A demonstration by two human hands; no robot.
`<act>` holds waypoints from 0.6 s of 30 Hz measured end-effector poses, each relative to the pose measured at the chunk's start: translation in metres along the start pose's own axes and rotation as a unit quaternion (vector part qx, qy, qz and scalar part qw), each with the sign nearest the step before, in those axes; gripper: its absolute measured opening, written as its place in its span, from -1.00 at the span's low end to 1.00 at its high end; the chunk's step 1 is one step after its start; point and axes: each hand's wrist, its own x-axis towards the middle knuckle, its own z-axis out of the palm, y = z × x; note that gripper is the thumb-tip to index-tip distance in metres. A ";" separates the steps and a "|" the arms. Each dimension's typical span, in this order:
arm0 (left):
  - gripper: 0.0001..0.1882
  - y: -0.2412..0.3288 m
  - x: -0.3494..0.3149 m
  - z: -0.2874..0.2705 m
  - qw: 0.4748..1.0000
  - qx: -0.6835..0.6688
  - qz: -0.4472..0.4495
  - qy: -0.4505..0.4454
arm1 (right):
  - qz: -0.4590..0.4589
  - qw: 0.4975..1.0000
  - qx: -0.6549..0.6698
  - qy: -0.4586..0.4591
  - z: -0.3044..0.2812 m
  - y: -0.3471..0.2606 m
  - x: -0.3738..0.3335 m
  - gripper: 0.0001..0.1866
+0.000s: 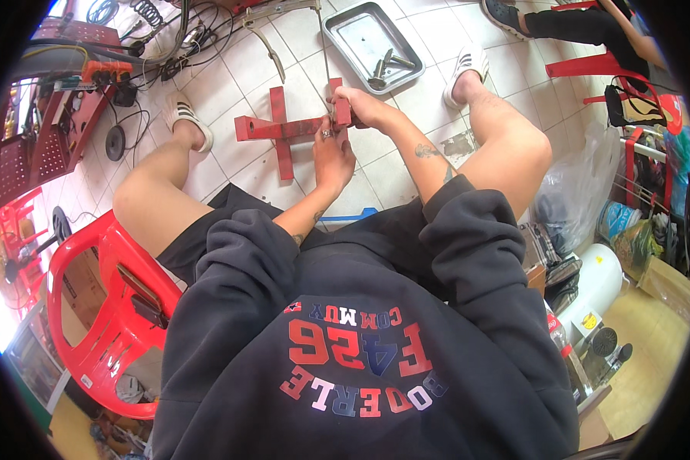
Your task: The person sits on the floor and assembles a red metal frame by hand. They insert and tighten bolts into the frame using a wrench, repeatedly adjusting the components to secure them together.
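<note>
A red metal stand (285,132) with crossed bars and a short upright block rests on the tiled floor between my feet. My right hand (364,110) is closed around the upright block at its right end. My left hand (334,162), with a ring on one finger, reaches to the same spot, fingertips bent together against the block and a thin metal rod (324,57) that rises from there. What the left fingers pinch is hidden. Beyond the hands, a grey metal tray (331,40) holds metal parts with round flared ends (378,74).
A curved metal bar (267,47) hangs beyond the stand. Black cables (184,50) and a red perforated rack (50,142) are at far left, a red plastic chair (73,322) at near left. Another person's leg (563,29) shows at far right, plastic bags (579,188) at right.
</note>
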 end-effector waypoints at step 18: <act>-0.21 -0.064 0.015 0.063 0.987 0.017 0.085 0.133 | -0.007 0.996 -0.077 -0.036 -0.009 0.004 -0.001 -0.54</act>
